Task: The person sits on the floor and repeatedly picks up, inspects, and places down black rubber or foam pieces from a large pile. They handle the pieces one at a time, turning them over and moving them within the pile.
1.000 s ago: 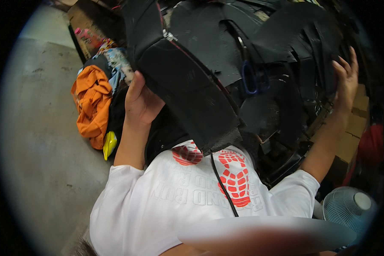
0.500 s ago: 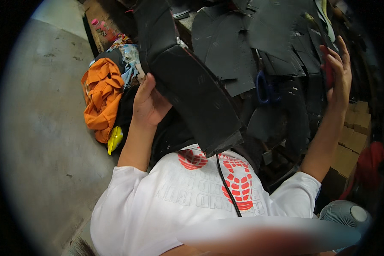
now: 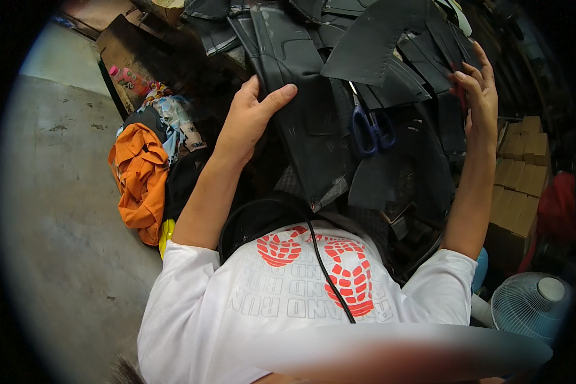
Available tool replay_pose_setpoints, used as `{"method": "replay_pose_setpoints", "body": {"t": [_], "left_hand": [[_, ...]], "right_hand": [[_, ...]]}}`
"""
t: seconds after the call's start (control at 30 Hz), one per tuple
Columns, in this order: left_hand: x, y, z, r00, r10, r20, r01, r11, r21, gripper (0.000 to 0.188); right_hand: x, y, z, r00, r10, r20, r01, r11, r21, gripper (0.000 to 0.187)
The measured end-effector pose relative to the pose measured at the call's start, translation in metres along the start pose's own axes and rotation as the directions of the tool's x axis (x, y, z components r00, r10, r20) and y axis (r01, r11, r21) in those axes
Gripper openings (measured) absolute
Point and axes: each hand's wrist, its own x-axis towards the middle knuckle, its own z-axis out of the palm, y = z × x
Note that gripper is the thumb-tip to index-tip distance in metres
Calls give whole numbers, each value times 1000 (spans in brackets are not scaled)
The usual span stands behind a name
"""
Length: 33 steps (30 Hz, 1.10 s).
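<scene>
My left hand (image 3: pixel 246 121) is at the left edge of a long black sheet piece (image 3: pixel 308 121), its thumb lying over the top and its other fingers mostly hidden at the edge. The piece lies slanting, its near end close to my lap. At the right, my right hand (image 3: pixel 480 96) is curled around a slim red object (image 3: pixel 459 91); most of it is covered, so its kind cannot be told. Between my hands, blue-handled scissors (image 3: pixel 359 115) lie among the black pieces, blades partly covered by a curved black piece (image 3: pixel 371 48).
An orange cloth (image 3: pixel 137 176) is heaped at the left, beside a pink-capped bottle (image 3: pixel 125 78). Stacked brown boxes (image 3: pixel 521 173) and a fan (image 3: pixel 531 304) stand at the right. A black cord (image 3: pixel 323 262) hangs across my shirt.
The long black piece, raised in my left hand before, has come down onto the others. My left thumb now lies across it. My right hand has shifted slightly left with the red object.
</scene>
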Motion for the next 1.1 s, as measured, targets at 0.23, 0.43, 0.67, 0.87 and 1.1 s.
{"method": "replay_pose_setpoints", "body": {"t": [0.23,0.43,0.67,0.87,1.1], "left_hand": [[7,7,-3,999,0,53,-2,1000,27,44],[10,1,-1,996,24,81,-11,987,-163,35],[-2,8,-36,1000,12,-8,-14,678,-735,30],[-26,12,-86,939,341,-41,-230,536,-812,51],[-32,0,-74,929,317,-192,-368,738,-565,59]], "right_hand": [[-16,0,-36,994,26,-107,-5,982,187,74],[-30,2,-50,983,35,-180,4,977,211,71],[-44,-1,-72,977,20,-211,22,981,194,72],[-41,7,-91,976,66,-205,-3,955,296,64],[-33,8,-88,983,93,-160,-29,931,364,61]]}}
